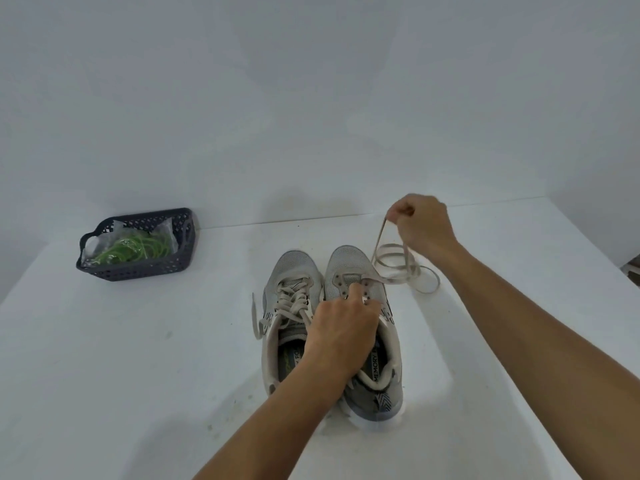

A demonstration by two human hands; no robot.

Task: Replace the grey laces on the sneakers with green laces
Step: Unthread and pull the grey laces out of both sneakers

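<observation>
Two grey sneakers stand side by side on the white table, toes pointing away from me. The left sneaker (289, 271) still has its grey lace threaded and loosely undone. The right sneaker (349, 265) is almost unlaced. My left hand (343, 327) rests on its tongue with fingers curled at the eyelets. My right hand (424, 220) is raised behind and to the right of it, pinching the pulled-out grey lace (394, 261), which loops down to the table and runs back to a front eyelet. Green laces (138, 249) lie in a clear bag inside the basket.
A dark perforated plastic basket (145, 270) sits at the far left of the table, near the wall. The white wall rises right behind the table's far edge. A dark object shows at the right edge.
</observation>
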